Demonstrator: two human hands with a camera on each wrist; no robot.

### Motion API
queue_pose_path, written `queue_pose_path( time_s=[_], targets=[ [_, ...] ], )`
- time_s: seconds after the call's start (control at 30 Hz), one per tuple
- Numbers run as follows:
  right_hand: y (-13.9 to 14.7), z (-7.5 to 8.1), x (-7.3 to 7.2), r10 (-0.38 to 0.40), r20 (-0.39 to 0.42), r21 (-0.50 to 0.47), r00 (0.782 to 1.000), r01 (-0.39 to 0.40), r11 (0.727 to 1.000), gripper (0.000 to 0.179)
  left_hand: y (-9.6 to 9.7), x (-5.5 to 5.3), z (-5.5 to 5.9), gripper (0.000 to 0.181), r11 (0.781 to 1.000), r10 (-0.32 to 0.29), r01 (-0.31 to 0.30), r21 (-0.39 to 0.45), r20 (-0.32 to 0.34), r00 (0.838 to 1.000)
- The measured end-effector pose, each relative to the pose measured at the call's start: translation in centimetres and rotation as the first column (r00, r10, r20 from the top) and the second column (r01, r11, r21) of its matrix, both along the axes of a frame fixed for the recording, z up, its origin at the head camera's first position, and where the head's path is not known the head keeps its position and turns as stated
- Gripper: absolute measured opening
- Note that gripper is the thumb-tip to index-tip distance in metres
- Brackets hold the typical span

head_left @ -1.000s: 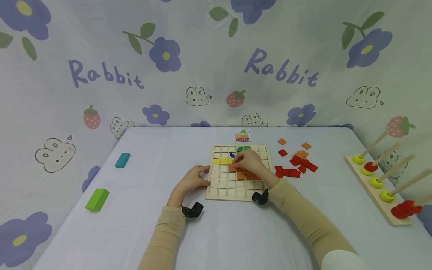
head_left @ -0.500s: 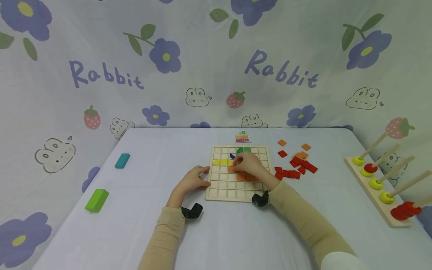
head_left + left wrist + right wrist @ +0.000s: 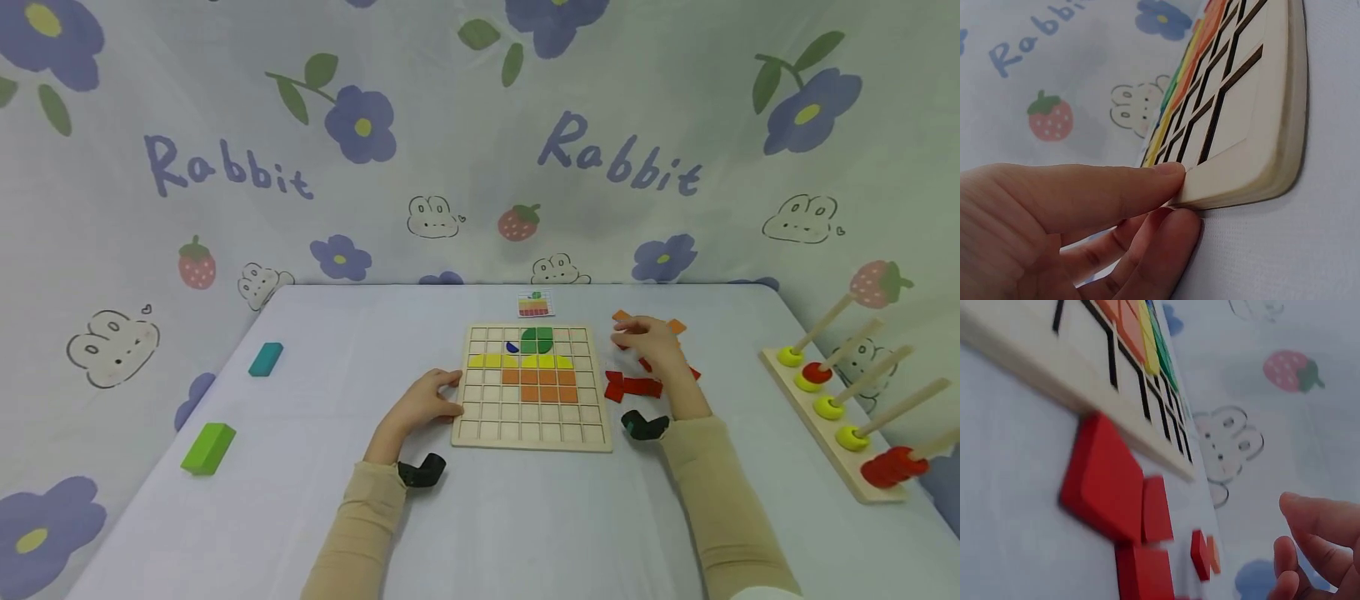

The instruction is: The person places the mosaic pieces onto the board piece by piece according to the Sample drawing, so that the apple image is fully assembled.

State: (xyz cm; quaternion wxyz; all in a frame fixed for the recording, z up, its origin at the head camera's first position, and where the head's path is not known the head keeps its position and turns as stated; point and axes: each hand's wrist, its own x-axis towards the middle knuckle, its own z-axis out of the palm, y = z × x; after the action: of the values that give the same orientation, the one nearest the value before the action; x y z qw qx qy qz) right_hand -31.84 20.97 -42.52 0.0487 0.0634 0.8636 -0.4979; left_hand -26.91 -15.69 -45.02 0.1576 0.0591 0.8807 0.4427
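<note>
A wooden grid board [image 3: 495, 429] lies on the table with a yellow row, orange squares [image 3: 550, 386], a green leaf shape [image 3: 536, 340] and a small blue piece [image 3: 512, 347] set in its cells. My left hand [image 3: 426, 400] grips the board's left edge, thumb [image 3: 1154, 178] at the rim and fingertips just below it in the left wrist view. Over the loose pieces right of the board hovers my right hand [image 3: 654, 342], fingers slightly bent and apart, nothing between them. Red tiles [image 3: 637, 387] lie under and in front of it; orange tiles [image 3: 677, 326] are partly hidden behind it.
A small picture card [image 3: 536, 303] lies behind the board. A peg stand with yellow and red beads [image 3: 825, 417] stands at the far right. On the left are a teal block [image 3: 266, 359] and a green block [image 3: 208, 448].
My right hand has left an orange square on the board and moved right, over the loose tiles. The orange and yellow rows now show uncovered. My left hand keeps its place.
</note>
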Motion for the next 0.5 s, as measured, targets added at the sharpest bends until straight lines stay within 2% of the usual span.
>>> queue_pose_path(
  time_s=[0.1,0.2,0.5],
  targets=[
    [2.5,-0.4,0.3,-0.088,-0.002,0.027,0.996,0.088,0.996,0.038,-0.1,0.0,-0.1,0.066,1.0,0.002,-0.002,0.01,0.0,1.0],
    [4.1,-0.7,0.6,-0.131,-0.015,0.075,0.991,0.132,0.988,0.038,-0.1,0.0,-0.1,0.066,1.0,0.002,-0.002,0.018,0.002,1.0],
    [5.3,-1.4,0.9,-0.129,0.052,0.2,0.99,0.116,0.973,0.047,0.0,0.0,-0.1,0.066,1.0,0.003,-0.003,0.019,0.01,1.0]
  ],
)
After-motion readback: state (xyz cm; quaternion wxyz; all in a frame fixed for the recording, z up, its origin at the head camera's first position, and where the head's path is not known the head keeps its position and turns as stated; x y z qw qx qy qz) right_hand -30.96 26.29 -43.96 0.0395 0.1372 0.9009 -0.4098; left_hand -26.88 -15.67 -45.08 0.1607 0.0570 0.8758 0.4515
